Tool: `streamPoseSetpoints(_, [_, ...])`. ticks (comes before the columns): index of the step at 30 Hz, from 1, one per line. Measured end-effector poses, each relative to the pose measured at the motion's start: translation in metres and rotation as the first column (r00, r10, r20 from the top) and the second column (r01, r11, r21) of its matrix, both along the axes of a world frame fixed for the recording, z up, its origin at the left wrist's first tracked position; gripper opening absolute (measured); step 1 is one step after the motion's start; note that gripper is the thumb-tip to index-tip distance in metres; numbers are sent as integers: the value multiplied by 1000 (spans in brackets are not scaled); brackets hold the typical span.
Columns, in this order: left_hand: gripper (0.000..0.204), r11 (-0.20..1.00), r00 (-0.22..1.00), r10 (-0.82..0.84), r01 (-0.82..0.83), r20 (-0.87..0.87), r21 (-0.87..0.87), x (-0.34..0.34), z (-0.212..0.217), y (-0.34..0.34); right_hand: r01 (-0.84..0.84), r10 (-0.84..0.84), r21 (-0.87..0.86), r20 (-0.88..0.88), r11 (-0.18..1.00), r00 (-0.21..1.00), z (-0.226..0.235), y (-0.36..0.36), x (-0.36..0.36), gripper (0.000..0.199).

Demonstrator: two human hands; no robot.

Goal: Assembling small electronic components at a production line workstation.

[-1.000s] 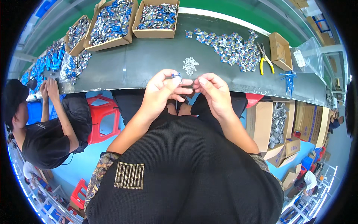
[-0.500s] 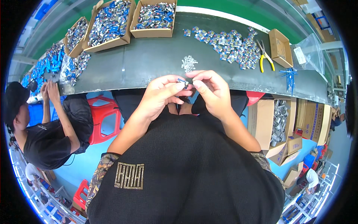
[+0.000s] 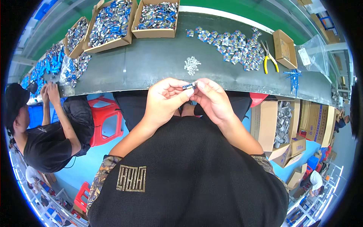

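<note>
A small blue-and-silver electronic module [image 3: 188, 86] is held just in front of the table's near edge. My left hand [image 3: 160, 100] pinches its left end between thumb and fingers. At its right end, my right hand [image 3: 215, 100] closes thumb and forefinger on it; a dark bit shows by those fingertips. Beyond the hands on the dark table lies a little heap of small whitish pieces [image 3: 192, 66]. Farther right, many similar blue-and-silver modules [image 3: 236, 47] are spread out.
Yellow-handled pliers [image 3: 270, 62] lie beside a small cardboard box [image 3: 284, 49] at the right. Blue strips [image 3: 293, 77] sit near the edge. Cardboard boxes [image 3: 155, 33] full of modules stand far left. A co-worker [image 3: 49, 140] sits at left; an open carton [image 3: 264, 126] stands lower right.
Both hands have shifted slightly toward me and closer together. The module has turned so more of its length shows, and my right fingertips now meet its right end.
</note>
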State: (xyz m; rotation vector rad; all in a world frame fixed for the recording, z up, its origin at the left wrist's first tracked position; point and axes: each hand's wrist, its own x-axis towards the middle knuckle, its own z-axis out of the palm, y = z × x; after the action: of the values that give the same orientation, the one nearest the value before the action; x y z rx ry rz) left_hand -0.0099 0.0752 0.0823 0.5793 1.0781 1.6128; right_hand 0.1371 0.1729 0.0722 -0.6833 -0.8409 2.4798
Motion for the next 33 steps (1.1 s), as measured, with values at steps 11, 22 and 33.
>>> streamPoseSetpoints(11, [19,1000,1000,16,-16,-13,2,3,-2,0,19,-19,32,1,999,1000,-2,-2,0,19])
streamPoseSetpoints(22, [18,999,998,34,-34,-60,5,6,-4,3,130,-168,340,85,931,982,-12,-4,0,15])
streamPoseSetpoints(33, [16,999,997,-4,1,-74,-37,-1,-26,2,80,-112,378,64,922,992,-13,-1,-5,11])
